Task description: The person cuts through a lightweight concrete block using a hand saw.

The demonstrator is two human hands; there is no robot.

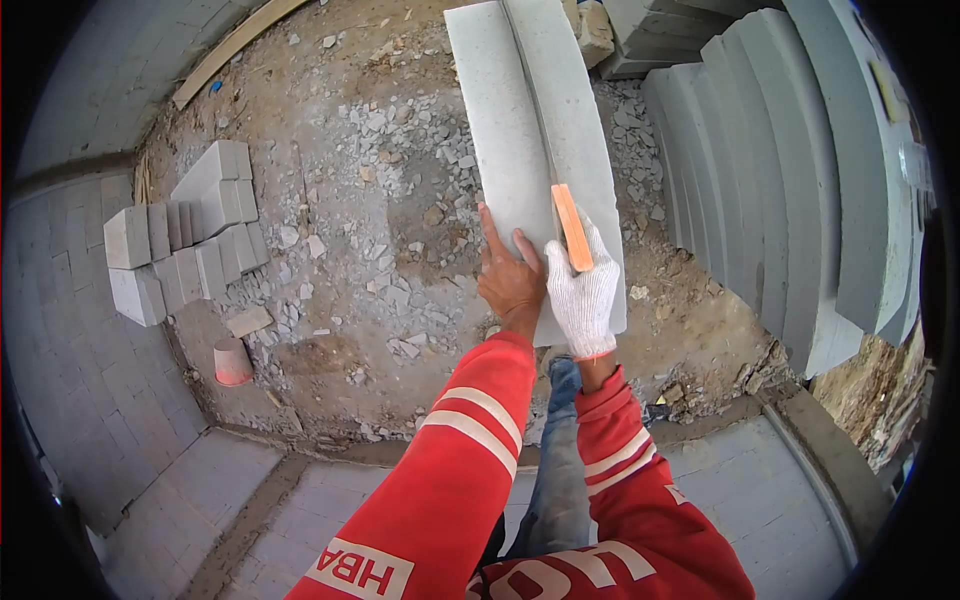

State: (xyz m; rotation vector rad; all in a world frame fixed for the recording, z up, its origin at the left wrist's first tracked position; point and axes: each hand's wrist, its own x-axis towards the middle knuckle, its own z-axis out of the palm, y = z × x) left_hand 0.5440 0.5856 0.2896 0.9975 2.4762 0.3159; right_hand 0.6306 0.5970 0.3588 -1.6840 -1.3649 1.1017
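A long pale grey concrete block (500,130) lies in front of me, pointing away from my legs. Along its length runs the thin blade of a hand saw (572,230), seen edge-on, with an orange handle at my end. My right hand (583,305), in a white knitted glove, is wrapped round that handle above the block. Bare and with its fingers spread, my left hand (511,285) presses on the block's left side, just left of the saw.
Large grey blocks (750,180) stand stacked at the right. Smaller cut pieces (195,235) sit at the left, near a pinkish bucket (232,362). Broken rubble (390,230) covers the ground. A wooden plank (235,50) lies at the upper left.
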